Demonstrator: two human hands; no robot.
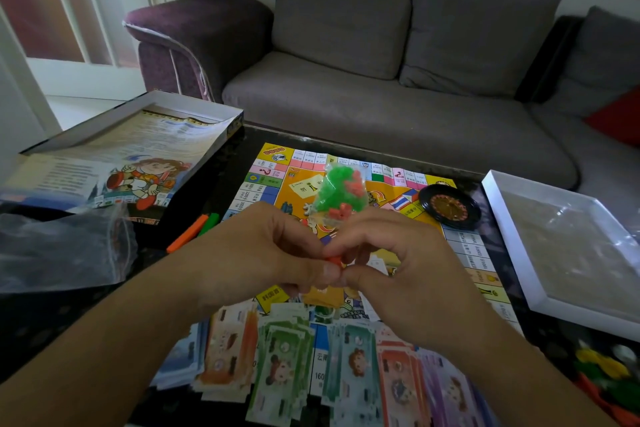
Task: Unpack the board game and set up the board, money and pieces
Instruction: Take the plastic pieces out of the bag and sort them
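Got the little bag of pieces (337, 194) pinched at its bottom between my left hand (266, 253) and right hand (391, 260), held up over the board (464, 243). Best bet is probably tearing gently, low over the board, so the green and red bits don't scatter onto the money (287, 364).

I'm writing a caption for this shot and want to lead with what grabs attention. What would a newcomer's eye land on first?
First, the two hands at centre, left hand and right hand, pinching a small clear bag of green and red game pieces above the colourful game board. Next, the fanned stacks of play money along the board's near edge, and the small black roulette wheel on its far right.
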